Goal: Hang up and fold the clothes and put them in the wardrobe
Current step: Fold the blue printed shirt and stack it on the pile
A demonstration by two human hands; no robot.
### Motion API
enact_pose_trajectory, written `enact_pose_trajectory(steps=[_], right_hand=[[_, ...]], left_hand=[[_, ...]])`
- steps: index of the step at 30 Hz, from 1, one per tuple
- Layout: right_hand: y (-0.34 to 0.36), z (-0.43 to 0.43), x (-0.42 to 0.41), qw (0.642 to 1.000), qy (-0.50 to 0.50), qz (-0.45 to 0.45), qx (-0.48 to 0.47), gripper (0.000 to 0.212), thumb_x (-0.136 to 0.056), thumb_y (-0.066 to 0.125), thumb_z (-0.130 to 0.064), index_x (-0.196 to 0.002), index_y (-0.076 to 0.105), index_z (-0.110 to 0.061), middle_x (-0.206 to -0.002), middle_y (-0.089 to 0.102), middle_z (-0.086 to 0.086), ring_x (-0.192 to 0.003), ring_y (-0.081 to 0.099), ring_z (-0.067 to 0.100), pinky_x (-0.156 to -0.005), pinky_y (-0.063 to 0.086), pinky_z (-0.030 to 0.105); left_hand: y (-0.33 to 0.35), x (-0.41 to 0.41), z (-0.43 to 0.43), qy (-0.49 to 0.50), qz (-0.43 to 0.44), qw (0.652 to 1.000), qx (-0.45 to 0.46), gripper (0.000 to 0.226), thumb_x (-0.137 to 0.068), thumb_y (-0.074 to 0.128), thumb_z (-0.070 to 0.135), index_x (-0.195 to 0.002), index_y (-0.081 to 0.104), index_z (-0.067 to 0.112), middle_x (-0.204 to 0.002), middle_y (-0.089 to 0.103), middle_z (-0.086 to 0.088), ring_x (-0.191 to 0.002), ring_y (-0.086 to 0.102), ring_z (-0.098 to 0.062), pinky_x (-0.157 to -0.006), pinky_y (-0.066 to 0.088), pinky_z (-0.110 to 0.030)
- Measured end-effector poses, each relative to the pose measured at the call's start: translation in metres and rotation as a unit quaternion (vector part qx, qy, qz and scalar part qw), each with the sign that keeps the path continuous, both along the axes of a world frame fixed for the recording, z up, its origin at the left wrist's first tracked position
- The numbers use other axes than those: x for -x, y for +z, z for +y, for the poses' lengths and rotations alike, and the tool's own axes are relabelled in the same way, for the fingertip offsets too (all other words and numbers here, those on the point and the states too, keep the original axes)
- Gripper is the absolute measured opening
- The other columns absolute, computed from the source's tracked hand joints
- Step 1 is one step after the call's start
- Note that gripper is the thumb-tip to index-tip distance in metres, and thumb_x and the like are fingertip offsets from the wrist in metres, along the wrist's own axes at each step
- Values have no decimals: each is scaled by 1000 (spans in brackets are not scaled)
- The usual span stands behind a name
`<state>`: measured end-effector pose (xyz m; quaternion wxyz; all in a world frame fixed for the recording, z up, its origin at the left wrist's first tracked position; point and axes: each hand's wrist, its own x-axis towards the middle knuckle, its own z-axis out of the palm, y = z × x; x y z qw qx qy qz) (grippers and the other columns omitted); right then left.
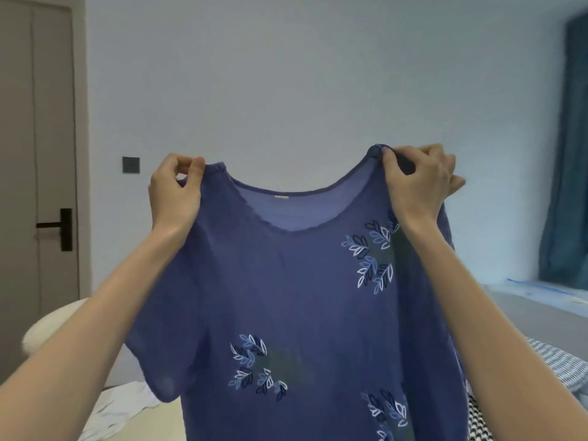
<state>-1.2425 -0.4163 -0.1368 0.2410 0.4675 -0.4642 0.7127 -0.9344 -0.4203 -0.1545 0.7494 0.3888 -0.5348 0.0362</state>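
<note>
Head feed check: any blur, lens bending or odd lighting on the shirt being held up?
Head view, focus: the blue shirt and the left hand and right hand gripping its shoulders read fairly sharp, the room softer. Head view, edges: the door frame and curtain bow. Head view, light: cool, even, no glare.

blue top (286, 297) hem cut off by bottom edge | bed (152, 423) mostly hidden behind it | curtain (569, 154) cropped at right

Soft, cool daylight comes from the right, by the teal fabric curtain (566, 154), lighting the pale painted wall (286, 74) without hard shadows. The thin blue leaf-printed top (302, 297) looks translucent. Wide-angle distortion bows the grey-brown door (38, 154) at left; details are soft.
</note>
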Motion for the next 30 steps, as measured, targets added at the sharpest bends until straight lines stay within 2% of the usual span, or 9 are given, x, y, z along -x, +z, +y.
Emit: enact_pose_trajectory(steps=[2, 5, 9, 14, 16, 19, 21, 25, 30], right_hand=[[-1, 8, 10, 1000, -5, -8, 16, 26, -88, 55, -51, -92, 73, -32, -92, 46, -13, -97, 38, 8, -71, 11, 27], [-23, 4, 23, 1000, -9, 2, -12, 24, -89, 56, -51, -91, 72, -33, -93, 47, -13, -99, 39, 11, -73, 11, 28], [-86, -27, 32, 990, -1, 18, -140, 21, -89, 57, -49, -92, 71, -34, -94, 46, -11, -107, 42, 20, -77, 13, 30], [-195, -74, 34, 950, 4, 31, -312, 25, -90, 56, -49, -97, 73, -33, -106, 60, -1, -108, 44, 26, -81, 18, 36], [-237, -91, 35, 928, 6, 32, -372, 26, -91, 55, -49, -99, 74, -33, -109, 63, 1, -110, 45, 28, -86, 23, 40], [-292, -116, 36, 897, 17, 32, -441, 24, -92, 55, -46, -98, 75, -35, -109, 64, 2, -110, 45, 30, -88, 25, 41], [-322, -132, 37, 877, 13, 39, -479, 24, -92, 54, -46, -99, 75, -35, -110, 65, 1, -111, 47, 29, -88, 26, 41], [-369, -165, 40, 845, 8, 51, -533, 24, -93, 54, -45, -97, 74, -34, -109, 65, 3, -111, 46, 31, -85, 24, 39], [-409, -207, 43, 814, 5, 49, -578, 26, -94, 51, -43, -90, 75, -33, -102, 68, 3, -108, 47, 32, -78, 19, 37]], left_hand=[[0, 5, -2, -15, -13, 1000, -14, 15, -95, 55, 36, -82, 57, 29, -80, 56, 22, -71, 49, 3, -66, 37, -10], [-16, 8, -15, -29, -30, 998, -53, 15, -94, 58, 35, -90, 63, 21, -88, 60, 13, -81, 52, -8, -76, 38, -21], [-73, 14, -50, -55, -49, 987, -146, 16, -93, 59, 34, -89, 64, 20, -89, 62, 7, -87, 54, -14, -78, 37, -25], [-176, 21, -101, -82, -64, 955, -278, 17, -93, 58, 35, -88, 65, 21, -88, 63, 6, -86, 54, -15, -78, 39, -27], [-222, 23, -117, -92, -70, 939, -323, 16, -94, 58, 33, -87, 63, 20, -87, 62, 6, -82, 53, -14, -75, 39, -25], [-283, 28, -135, -93, -74, 919, -376, 17, -95, 57, 30, -83, 62, 19, -79, 60, 9, -72, 50, -8, -61, 37, -8], [-315, 31, -147, -84, -80, 909, -401, 17, -95, 57, 28, -83, 61, 16, -77, 60, 8, -72, 50, -9, -60, 36, -7], [-360, 36, -176, -71, -91, 885, -451, 19, -95, 58, 26, -87, 62, 9, -82, 64, -1, -77, 54, -18, -74, 42, -30], [-397, 44, -212, -55, -94, 863, -492, 22, -94, 58, 25, -87, 62, 5, -83, 64, -6, -82, 57, -27, -79, 44, -37]])
